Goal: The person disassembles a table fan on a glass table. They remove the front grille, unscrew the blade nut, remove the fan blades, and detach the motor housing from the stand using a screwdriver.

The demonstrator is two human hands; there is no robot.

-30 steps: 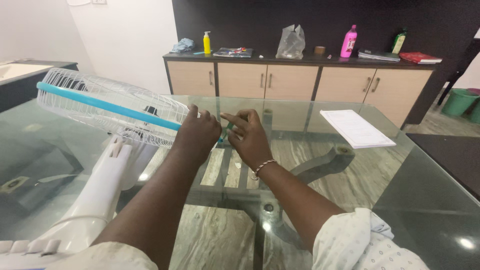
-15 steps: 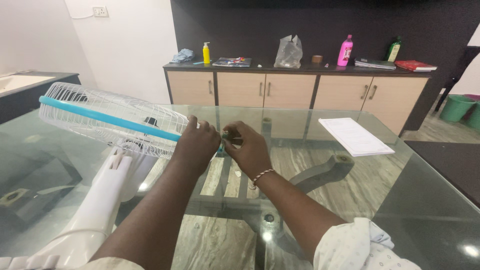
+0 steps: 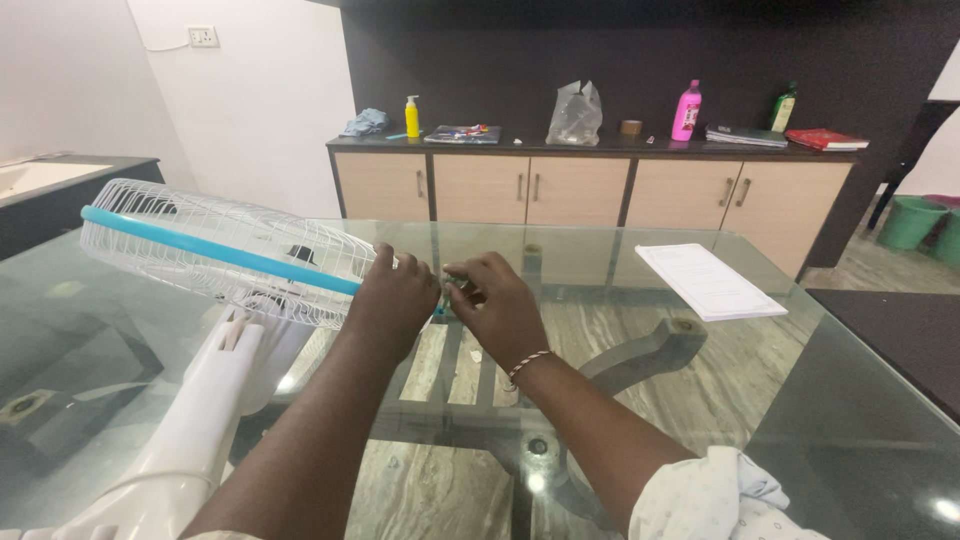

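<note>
A white pedestal fan lies on its side on the glass table point(image 3: 620, 330), its wire cage point(image 3: 215, 250) ringed by a light blue band point(image 3: 200, 252). My left hand point(image 3: 392, 300) grips the near edge of the cage rim. My right hand point(image 3: 498, 300) is pinched on a small green piece point(image 3: 455, 283) right at that rim, beside the left hand's fingers. What the piece is I cannot make out. The fan's white stem point(image 3: 205, 400) runs down to the lower left.
A stack of white papers point(image 3: 707, 280) lies on the table's far right. Behind stands a wooden sideboard point(image 3: 590, 185) with a yellow bottle point(image 3: 412, 116), a plastic bag point(image 3: 576, 114), a pink bottle point(image 3: 686, 111) and books. Green bins point(image 3: 925, 225) sit at the far right.
My right hand's fingers went from spread out to pinched shut on the small green piece at the rim. The view tilted up slightly. The left hand stayed on the cage.
</note>
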